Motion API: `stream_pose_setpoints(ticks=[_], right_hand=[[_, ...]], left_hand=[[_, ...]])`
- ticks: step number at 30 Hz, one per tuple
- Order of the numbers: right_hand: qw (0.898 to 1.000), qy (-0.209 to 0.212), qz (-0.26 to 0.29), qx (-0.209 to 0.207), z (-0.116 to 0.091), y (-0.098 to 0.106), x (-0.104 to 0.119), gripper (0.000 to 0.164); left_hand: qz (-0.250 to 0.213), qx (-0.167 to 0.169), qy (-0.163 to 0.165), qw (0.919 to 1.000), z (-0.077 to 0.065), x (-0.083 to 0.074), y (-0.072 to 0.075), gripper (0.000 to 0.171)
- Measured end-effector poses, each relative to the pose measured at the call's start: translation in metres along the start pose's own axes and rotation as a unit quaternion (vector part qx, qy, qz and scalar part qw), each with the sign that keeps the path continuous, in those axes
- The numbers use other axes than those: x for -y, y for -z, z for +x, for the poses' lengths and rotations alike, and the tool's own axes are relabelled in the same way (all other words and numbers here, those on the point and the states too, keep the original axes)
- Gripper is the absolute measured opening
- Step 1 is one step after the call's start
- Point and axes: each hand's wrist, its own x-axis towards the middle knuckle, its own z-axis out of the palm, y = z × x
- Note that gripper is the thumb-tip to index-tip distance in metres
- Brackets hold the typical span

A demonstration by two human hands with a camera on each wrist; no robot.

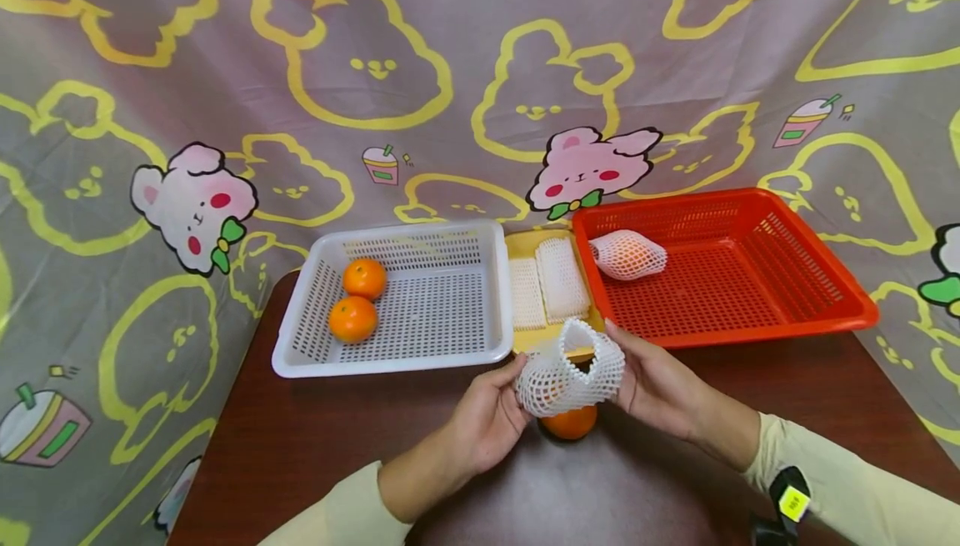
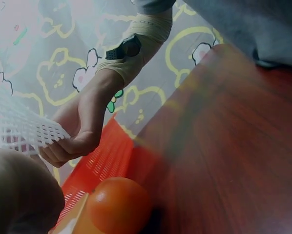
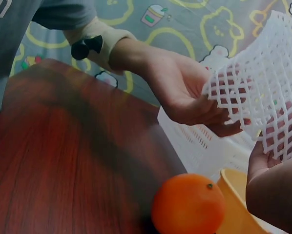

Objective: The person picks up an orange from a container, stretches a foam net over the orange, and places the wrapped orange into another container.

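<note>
Between both hands a white foam fruit net (image 1: 558, 379) is stretched with its mouth gaping. The left hand (image 1: 491, 413) pinches one side of it, and the right hand (image 1: 660, 383) grips the opposite side. In the right wrist view the mesh of the foam net (image 3: 263, 87) spreads from hand to hand. Below it an orange (image 1: 570, 423) sits on the table, partly hidden by the net in the head view. The left wrist view shows this orange (image 2: 119, 204) whole, apart from both hands.
A white basket (image 1: 397, 367) at left holds two oranges (image 1: 354, 318). In the middle, a yellow tray (image 1: 532, 338) carries stacked foam nets (image 1: 562, 279). At right stands a red basket (image 1: 750, 333) with one net-wrapped fruit (image 1: 630, 255). A patterned curtain (image 1: 450, 71) hangs behind the table.
</note>
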Motion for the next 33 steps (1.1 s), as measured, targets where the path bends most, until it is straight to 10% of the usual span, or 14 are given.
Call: stream_pose_setpoints(ticks=[8, 17, 25, 33], right_hand=[[1.000, 0.000, 0.017, 0.026, -0.004, 0.008, -0.002, 0.040], [1.000, -0.016, 0.006, 0.009, -0.007, 0.015, -0.007, 0.042], [0.993, -0.017, -0.059, -0.101, -0.004, 0.029, -0.023, 0.023], [0.958, -0.011, -0.147, -0.246, 0.006, 0.030, -0.036, 0.021]], left_hand=[[-0.003, 0.057, 0.037, 0.9977, -0.005, -0.001, 0.009, 0.030], [0.028, -0.021, 0.021, 0.9992, -0.001, 0.003, 0.020, 0.030], [0.136, -0.115, 0.012, 0.9840, 0.005, 0.017, 0.023, 0.045], [0.155, -0.158, 0.001, 0.9753, 0.018, 0.028, 0.030, 0.044]])
